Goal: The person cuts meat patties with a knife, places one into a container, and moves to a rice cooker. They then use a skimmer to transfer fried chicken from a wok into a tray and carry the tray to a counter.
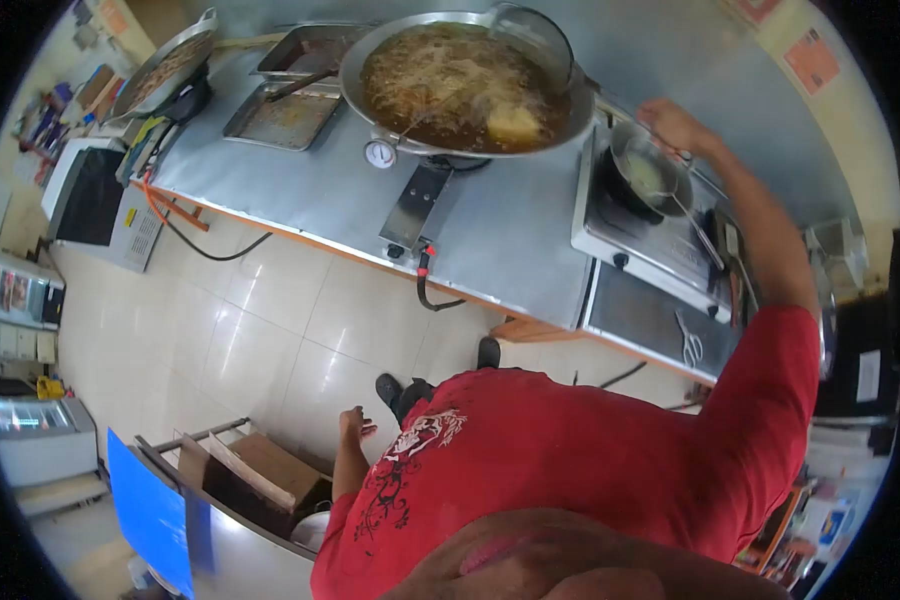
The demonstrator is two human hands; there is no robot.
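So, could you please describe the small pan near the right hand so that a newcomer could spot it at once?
Find the long steel counter; at its right end sits a white tabletop stove. On its burner, just below the right hand, is the small metal pan. Unlike the huge wok of bubbling oil to its left, it is small and holds something pale.

At upper right, the right hand (675, 125) sits at the far rim of the small pan (650, 172), its fingers too blurred to tell whether they grip or merely touch it. The left hand (353, 424), low at centre left beside the red shirt (590, 460), is too small to show whether it holds anything. The dial (379, 153) under the big wok (465, 85) is unreadable, and the lens border cuts the posters (812, 60) at top right.
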